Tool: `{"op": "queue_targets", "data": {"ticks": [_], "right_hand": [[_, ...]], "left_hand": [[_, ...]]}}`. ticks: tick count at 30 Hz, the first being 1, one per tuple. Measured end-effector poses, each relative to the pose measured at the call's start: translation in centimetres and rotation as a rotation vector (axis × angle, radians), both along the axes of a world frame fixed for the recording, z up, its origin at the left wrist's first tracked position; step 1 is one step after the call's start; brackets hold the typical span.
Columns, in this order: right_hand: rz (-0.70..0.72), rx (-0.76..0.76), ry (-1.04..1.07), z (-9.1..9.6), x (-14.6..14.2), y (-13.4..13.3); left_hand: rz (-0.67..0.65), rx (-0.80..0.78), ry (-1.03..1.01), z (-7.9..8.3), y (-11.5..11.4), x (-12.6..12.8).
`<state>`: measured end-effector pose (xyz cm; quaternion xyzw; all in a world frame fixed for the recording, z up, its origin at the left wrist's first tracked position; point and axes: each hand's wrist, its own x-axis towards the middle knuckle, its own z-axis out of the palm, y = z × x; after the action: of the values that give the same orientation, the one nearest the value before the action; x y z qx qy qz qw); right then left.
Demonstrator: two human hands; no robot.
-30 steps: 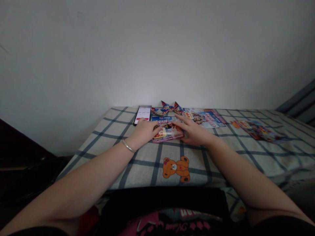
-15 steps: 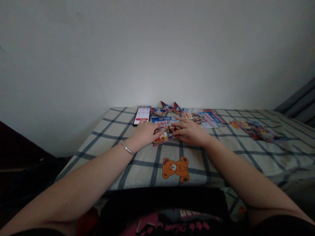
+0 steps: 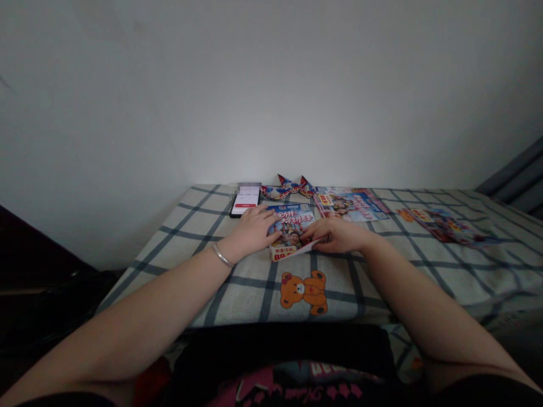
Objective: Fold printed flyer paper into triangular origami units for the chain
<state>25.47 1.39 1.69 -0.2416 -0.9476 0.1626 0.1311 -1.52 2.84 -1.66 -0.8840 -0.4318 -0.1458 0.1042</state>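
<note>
A printed flyer (image 3: 291, 217), blue with red and white lettering, lies between my hands on the checked cloth. My left hand (image 3: 251, 230) rests on its left edge, fingers stretched out and holding nothing. My right hand (image 3: 335, 234) pinches the flyer's near right corner between thumb and fingers. That near edge is lifted and folds up, showing a pale underside. Just behind the flyer sits a folded paper piece (image 3: 292, 186) with two upright points, made of similar printed paper.
A lit phone (image 3: 245, 202) lies left of the flyer. More flyers (image 3: 354, 204) lie to the right, and another flyer (image 3: 452, 226) is farther right. The checked tablecloth (image 3: 250, 294) bears a printed bear (image 3: 303, 291). A pale wall (image 3: 271, 102) stands behind.
My right hand has gone from lying spread on the flyer to pinching its near right corner, which is now raised. The flyer has shifted slightly toward me; my left hand lies flatter.
</note>
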Motion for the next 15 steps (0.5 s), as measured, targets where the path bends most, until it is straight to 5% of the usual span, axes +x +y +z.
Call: {"op": "queue_targets", "data": {"ticks": [6,11,15], "right_hand": [[0.079,-0.158,-0.025,0.8,1.1,0.1],[-0.080,-0.210,-0.027,0.7,1.6,0.1],[-0.193,-0.094,-0.077,0.1,0.9,0.3]], "left_hand": [[0.033,-0.015,-0.027,0.5,-0.2,0.0],[0.062,-0.025,-0.045,0.4,0.0,0.0],[0.042,-0.059,-0.061,0.4,0.1,0.1]]}}
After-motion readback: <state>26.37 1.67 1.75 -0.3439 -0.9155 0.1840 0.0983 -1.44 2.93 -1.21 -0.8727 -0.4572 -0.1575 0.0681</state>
